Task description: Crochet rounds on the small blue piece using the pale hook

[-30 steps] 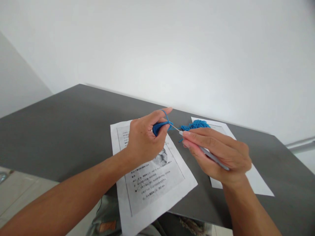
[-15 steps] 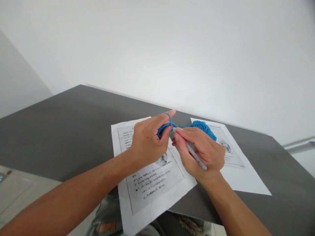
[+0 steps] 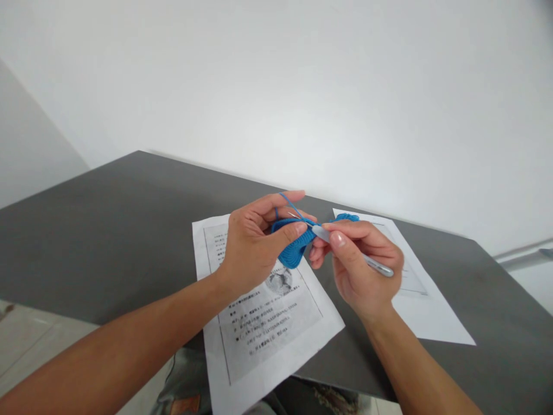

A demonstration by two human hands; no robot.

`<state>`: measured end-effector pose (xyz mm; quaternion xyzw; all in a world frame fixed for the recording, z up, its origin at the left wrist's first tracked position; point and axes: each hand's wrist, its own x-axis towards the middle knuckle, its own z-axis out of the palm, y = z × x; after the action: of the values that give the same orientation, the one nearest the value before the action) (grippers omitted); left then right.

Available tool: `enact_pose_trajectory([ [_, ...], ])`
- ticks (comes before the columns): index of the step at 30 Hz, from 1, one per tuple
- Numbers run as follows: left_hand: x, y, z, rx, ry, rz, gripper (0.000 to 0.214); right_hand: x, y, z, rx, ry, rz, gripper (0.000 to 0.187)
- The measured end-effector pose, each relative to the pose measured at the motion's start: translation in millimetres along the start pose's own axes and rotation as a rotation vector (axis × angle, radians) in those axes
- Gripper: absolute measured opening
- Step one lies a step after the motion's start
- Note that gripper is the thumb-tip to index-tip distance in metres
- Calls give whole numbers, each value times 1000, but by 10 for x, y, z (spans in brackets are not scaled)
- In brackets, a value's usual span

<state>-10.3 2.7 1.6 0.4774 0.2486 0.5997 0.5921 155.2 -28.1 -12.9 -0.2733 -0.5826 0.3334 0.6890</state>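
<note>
My left hand pinches a small blue crocheted piece between thumb and fingers, with a strand of blue yarn looped over the raised forefinger. My right hand grips a grey crochet hook like a pen; its metal tip pokes into the top edge of the crocheted piece. A loose heap of blue yarn lies on the table just behind my right hand, mostly hidden by it.
A dark grey table carries two printed paper sheets: one under my left hand, hanging over the near edge, another under my right. A white wall stands behind. Floor tiles show at the lower left.
My right hand drew back to the right, then came in again with the hook. The crocheted piece has turned and now shows more of its flat face below my left thumb.
</note>
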Motion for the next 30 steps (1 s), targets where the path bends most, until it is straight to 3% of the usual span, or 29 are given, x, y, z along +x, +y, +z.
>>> enact_pose_trajectory([
  [6,6,9,5,-44,30,-6,37,-19,17,8,-54,-5,-48,8],
  [13,73,10,-36,-184,17,-83,40,-57,-47,11,-728,-154,-530,41],
  [17,87,58,-34,-273,-12,-183,40,-74,-55,14,-954,-210,-709,47],
  [24,83,143,-46,-282,-58,-215,40,-26,-52,12,-975,-245,-846,48],
  [30,88,136,-68,-242,-51,-181,43,6,-86,-61,-910,-314,-818,55],
])
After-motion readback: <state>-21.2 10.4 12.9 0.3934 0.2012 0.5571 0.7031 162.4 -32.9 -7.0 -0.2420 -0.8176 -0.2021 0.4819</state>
